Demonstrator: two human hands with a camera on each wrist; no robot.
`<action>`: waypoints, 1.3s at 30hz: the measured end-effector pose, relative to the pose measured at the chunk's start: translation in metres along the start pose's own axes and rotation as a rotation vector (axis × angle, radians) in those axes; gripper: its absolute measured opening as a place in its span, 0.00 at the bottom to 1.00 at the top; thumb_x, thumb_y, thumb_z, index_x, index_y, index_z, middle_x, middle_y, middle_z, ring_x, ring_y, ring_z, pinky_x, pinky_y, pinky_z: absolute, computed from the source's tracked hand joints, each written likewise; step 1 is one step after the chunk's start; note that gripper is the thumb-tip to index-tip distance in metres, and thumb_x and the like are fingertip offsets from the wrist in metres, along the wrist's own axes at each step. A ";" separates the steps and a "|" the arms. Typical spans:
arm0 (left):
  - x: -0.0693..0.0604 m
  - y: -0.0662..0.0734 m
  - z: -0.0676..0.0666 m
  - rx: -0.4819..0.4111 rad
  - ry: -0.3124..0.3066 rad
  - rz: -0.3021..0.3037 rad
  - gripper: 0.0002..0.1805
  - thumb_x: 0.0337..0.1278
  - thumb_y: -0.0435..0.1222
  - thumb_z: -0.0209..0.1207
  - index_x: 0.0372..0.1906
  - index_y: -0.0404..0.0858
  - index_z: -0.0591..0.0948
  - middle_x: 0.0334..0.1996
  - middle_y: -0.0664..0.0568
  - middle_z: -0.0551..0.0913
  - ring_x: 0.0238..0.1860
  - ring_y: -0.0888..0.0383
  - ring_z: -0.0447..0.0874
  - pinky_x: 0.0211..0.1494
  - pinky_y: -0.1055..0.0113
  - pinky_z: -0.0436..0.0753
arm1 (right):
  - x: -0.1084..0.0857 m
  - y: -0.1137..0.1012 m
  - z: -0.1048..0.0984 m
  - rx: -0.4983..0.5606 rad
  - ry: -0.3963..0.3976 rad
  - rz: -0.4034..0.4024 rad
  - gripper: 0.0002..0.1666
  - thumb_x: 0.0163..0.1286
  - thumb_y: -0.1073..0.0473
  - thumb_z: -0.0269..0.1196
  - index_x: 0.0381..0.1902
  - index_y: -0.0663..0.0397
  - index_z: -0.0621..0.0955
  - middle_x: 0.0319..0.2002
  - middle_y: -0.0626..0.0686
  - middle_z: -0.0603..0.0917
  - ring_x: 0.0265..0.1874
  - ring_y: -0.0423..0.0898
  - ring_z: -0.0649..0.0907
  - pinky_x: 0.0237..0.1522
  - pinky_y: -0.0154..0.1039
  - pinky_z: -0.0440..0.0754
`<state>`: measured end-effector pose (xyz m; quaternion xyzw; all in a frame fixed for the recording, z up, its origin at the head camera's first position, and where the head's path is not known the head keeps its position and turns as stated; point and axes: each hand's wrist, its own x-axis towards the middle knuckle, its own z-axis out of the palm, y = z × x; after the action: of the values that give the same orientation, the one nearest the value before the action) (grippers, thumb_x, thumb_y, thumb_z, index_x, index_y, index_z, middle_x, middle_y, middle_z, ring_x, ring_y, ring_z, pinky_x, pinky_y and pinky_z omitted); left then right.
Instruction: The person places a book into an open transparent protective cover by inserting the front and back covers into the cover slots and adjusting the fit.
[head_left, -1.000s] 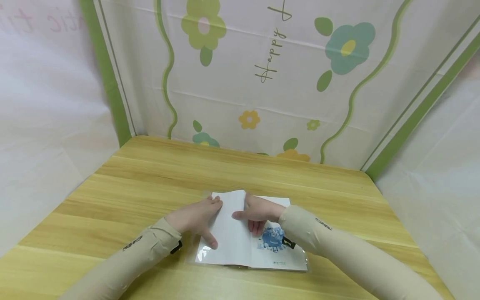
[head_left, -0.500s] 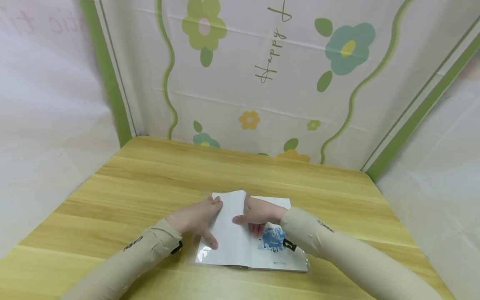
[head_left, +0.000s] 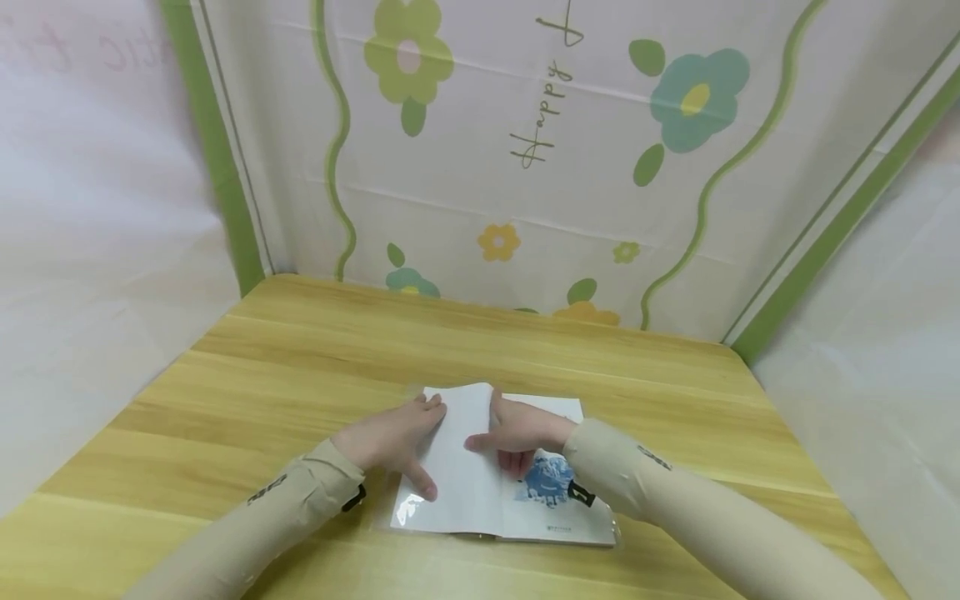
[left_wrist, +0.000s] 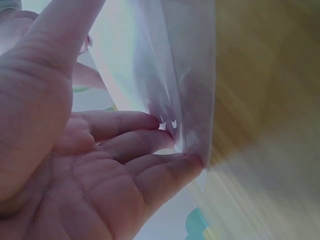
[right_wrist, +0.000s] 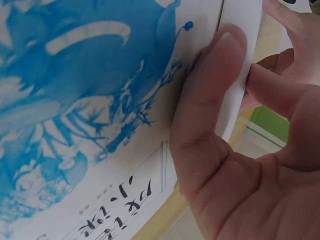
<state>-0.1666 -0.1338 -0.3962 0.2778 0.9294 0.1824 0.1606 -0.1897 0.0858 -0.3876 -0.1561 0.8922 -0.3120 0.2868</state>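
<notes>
A woodgrain table (head_left: pixel 315 350) before flowered cloth (head_left: pixel 450 183) bears a book (head_left: pixel 513 512), left hand (head_left: pixel 392 433) spread, right hand (head_left: pixel 522 423) pinching a page (head_left: pixel 461 467)

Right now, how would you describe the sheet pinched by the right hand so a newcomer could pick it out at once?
On the wooden table lies an open book. The sheet shows between the left hand and the right hand, which pinches its edge. From the head view, its face is plain white, while the page to its right bears a blue drawing.
</notes>
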 end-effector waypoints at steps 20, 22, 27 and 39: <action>0.001 -0.001 0.004 0.055 0.013 -0.006 0.67 0.25 0.55 0.80 0.71 0.25 0.60 0.71 0.30 0.57 0.72 0.35 0.53 0.71 0.46 0.59 | 0.005 -0.009 0.007 -0.073 0.043 0.065 0.60 0.65 0.47 0.69 0.75 0.72 0.45 0.15 0.57 0.80 0.09 0.45 0.77 0.15 0.40 0.81; 0.002 -0.001 0.004 0.054 0.012 -0.007 0.67 0.25 0.55 0.80 0.71 0.25 0.60 0.71 0.30 0.57 0.72 0.35 0.53 0.71 0.46 0.59 | 0.005 -0.009 0.008 -0.076 0.046 0.061 0.61 0.65 0.47 0.69 0.75 0.73 0.44 0.15 0.57 0.80 0.09 0.45 0.77 0.15 0.41 0.82; 0.003 -0.001 0.005 0.065 0.010 0.005 0.67 0.25 0.55 0.80 0.71 0.25 0.60 0.71 0.30 0.57 0.72 0.36 0.54 0.71 0.47 0.59 | 0.003 -0.002 0.006 -0.030 0.018 0.036 0.64 0.66 0.46 0.68 0.75 0.71 0.38 0.15 0.57 0.80 0.09 0.45 0.78 0.17 0.42 0.83; 0.004 0.000 0.005 0.050 0.014 0.002 0.67 0.24 0.54 0.80 0.71 0.25 0.60 0.72 0.30 0.56 0.72 0.36 0.53 0.71 0.47 0.59 | 0.000 0.002 0.002 0.044 -0.024 0.035 0.65 0.66 0.50 0.68 0.75 0.67 0.34 0.16 0.59 0.81 0.10 0.45 0.78 0.17 0.42 0.82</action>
<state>-0.1677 -0.1300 -0.4009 0.2815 0.9344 0.1613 0.1471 -0.1890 0.0865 -0.3900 -0.1376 0.8842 -0.3247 0.3063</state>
